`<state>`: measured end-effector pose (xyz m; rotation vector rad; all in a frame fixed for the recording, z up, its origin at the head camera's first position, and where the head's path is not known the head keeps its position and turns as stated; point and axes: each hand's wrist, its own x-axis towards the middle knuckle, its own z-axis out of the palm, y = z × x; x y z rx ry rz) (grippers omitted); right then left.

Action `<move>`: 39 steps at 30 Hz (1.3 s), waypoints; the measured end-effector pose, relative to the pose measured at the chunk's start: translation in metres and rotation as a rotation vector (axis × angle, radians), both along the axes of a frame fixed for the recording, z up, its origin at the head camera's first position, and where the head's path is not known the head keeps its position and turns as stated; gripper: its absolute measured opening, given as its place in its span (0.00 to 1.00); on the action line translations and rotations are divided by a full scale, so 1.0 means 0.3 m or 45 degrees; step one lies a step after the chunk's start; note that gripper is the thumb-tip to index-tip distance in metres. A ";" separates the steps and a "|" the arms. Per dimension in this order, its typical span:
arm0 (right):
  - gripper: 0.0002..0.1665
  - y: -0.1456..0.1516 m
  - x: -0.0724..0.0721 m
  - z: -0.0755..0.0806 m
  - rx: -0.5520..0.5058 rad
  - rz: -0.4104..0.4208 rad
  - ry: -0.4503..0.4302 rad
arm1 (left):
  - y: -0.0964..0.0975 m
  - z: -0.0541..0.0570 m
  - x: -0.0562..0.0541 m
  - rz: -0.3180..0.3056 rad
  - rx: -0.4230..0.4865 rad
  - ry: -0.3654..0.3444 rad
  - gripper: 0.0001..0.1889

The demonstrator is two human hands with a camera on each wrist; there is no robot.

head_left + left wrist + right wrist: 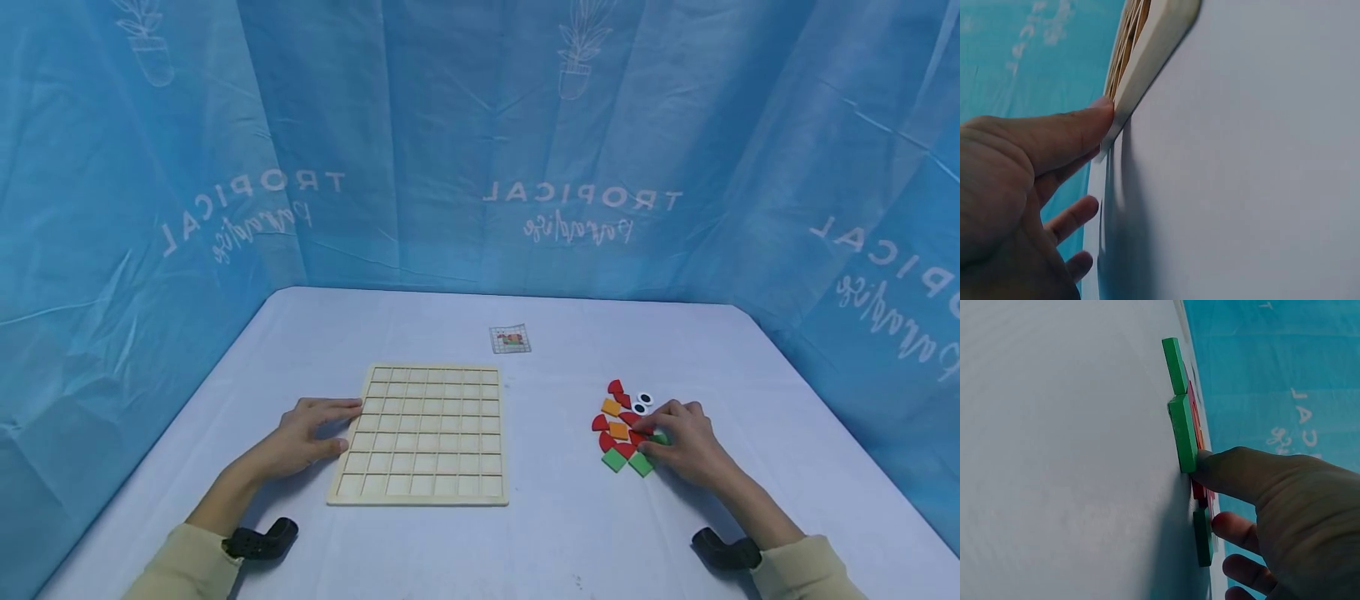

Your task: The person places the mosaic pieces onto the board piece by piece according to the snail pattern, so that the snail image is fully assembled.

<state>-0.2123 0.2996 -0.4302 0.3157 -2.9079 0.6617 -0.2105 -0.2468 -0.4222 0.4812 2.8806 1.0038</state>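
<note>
Left grip (306,435) rests straight-fingered against the board (433,433); right grip (686,443) hides tiles (641,465), hold unclear.

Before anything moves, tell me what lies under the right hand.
Under the right hand, a green piece and red pieces show in part near its thumb; anything else beneath it is covered and cannot be seen.

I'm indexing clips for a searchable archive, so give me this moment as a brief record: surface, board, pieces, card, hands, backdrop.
Surface: white-covered table
Board: pale gridded board, left of the pieces
Pieces: red pieces, two orange squares, green pieces, two white-and-black discs
Card: small picture card, just beyond the board's far right corner
Left hand: touches the board's left edge
Right hand: among the pieces; whether it grips one is unclear
Backdrop: blue curtain, mirrored lettering
</note>
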 end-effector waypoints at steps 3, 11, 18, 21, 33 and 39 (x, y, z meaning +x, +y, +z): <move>0.20 0.001 0.000 -0.001 -0.004 0.003 -0.005 | 0.064 -0.006 -0.004 0.005 -0.025 0.008 0.29; 0.22 -0.002 -0.006 0.001 0.023 0.003 -0.023 | 0.204 -0.015 -0.004 -0.017 -0.056 0.039 0.28; 0.20 -0.013 -0.011 0.007 0.033 -0.021 -0.055 | 0.289 -0.021 -0.002 -0.043 -0.015 0.064 0.27; 0.20 -0.015 -0.015 0.006 0.038 -0.020 -0.061 | 0.322 -0.022 0.001 -0.046 0.012 0.064 0.27; 0.18 -0.018 -0.026 0.002 0.013 0.014 -0.079 | 0.359 -0.025 0.003 -0.026 0.042 0.043 0.27; 0.19 -0.010 -0.021 -0.001 0.027 -0.040 -0.088 | 0.360 -0.025 0.002 -0.034 0.048 0.041 0.27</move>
